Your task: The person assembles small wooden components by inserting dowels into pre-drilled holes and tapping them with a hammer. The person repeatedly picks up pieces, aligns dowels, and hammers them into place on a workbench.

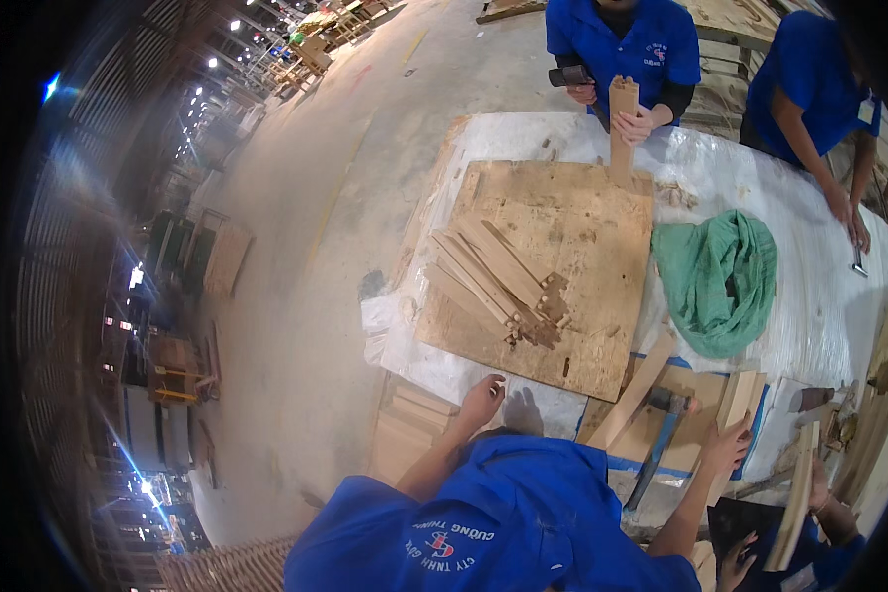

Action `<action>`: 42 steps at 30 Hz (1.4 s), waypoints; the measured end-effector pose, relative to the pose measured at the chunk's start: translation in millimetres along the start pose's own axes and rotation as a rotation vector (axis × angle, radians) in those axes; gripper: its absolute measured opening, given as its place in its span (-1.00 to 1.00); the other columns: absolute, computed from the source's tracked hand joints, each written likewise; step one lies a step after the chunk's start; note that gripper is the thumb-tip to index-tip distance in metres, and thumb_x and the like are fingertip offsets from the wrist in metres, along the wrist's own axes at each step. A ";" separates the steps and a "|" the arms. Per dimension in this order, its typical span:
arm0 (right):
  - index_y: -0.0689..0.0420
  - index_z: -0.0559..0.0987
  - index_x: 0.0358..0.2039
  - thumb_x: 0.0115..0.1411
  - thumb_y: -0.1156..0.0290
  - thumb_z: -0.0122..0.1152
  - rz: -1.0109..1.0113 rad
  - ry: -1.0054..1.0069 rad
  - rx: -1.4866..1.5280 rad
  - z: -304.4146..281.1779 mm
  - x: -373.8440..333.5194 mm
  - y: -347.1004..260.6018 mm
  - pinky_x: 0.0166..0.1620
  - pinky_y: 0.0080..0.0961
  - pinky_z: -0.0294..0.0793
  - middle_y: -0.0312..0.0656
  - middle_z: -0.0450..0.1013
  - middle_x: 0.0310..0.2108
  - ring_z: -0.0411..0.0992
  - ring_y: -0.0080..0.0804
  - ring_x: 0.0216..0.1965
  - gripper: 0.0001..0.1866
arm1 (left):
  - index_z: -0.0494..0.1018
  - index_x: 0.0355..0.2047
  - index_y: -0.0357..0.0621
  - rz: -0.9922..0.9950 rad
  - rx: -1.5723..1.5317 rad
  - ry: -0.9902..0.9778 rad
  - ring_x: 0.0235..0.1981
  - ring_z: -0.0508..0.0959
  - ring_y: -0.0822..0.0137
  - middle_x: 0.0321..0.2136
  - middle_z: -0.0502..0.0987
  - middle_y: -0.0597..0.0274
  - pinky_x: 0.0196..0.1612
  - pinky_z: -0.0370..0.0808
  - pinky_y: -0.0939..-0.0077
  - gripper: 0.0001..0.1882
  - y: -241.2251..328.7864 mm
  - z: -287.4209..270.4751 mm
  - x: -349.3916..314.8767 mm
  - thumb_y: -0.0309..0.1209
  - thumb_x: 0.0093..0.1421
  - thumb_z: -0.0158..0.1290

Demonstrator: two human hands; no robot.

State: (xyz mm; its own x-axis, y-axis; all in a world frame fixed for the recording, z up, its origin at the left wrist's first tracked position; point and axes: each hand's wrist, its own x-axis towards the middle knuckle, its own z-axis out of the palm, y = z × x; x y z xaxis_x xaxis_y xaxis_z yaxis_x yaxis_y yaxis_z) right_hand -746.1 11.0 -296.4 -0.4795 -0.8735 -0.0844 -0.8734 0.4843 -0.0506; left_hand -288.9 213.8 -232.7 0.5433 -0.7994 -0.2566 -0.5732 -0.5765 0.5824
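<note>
My left hand (482, 403) is at the near left edge of the table, fingers curled together; whatever they may hold is too small to make out. On the right, my right hand (725, 449) grips a pale wooden slat (738, 403), which slants away from me over a blue-edged brown board (696, 419). Left of that hand lies a hammer (653, 449) with a dark head and a blue handle. Another wooden slat (636, 395) rests between the hammer and the plywood sheet (602, 266). Several wooden sticks with dowel ends (488, 271) are piled on the plywood.
A crumpled green cloth (715, 281) lies right of the plywood. Across the table, a person (622, 49) holds a mallet (569, 75) and an upright wooden piece (623, 128). Another person (809, 89) stands far right; a third person's hands (827, 503) hold a slat at lower right.
</note>
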 end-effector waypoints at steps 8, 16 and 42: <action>-0.51 -0.07 0.45 0.08 -0.04 0.41 -0.007 -0.036 0.011 0.8 2.5 -9.0 0.19 0.17 0.26 -0.06 0.13 0.35 0.21 0.09 0.29 0.05 | 0.49 -0.02 -0.11 0.007 -0.002 0.031 -0.34 0.64 0.05 -0.37 0.63 0.07 -0.24 0.56 0.17 -0.69 -5.4 -2.7 7.9 -0.33 0.25 0.11; -0.48 -0.11 0.46 0.11 -0.05 0.39 -0.002 -0.074 -0.048 -13.5 -3.4 -5.3 0.20 0.16 0.27 -0.03 0.12 0.36 0.18 0.07 0.32 0.05 | 0.49 -0.02 -0.10 -0.061 -0.023 -0.013 -0.30 0.64 0.04 -0.33 0.64 0.06 -0.19 0.56 0.16 -0.69 -7.8 0.3 -11.1 -0.31 0.26 0.08; -0.44 -0.02 0.45 0.11 -0.06 0.37 0.017 -0.139 -0.041 -12.2 0.5 -4.0 0.21 0.20 0.24 -0.06 0.08 0.38 0.13 0.08 0.36 -0.01 | 0.51 -0.05 -0.09 -0.064 -0.014 -0.013 -0.29 0.66 0.04 -0.30 0.65 0.02 -0.20 0.57 0.16 -0.71 -13.3 -1.4 -10.9 -0.28 0.26 0.07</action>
State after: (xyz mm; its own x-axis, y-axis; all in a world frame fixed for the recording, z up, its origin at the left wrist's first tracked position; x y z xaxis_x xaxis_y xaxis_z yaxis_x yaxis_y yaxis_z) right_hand -743.9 8.0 -284.2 -0.4804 -0.8484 -0.2224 -0.8693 0.4942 -0.0076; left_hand -286.3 230.5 -236.5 0.5703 -0.7634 -0.3033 -0.5291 -0.6238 0.5753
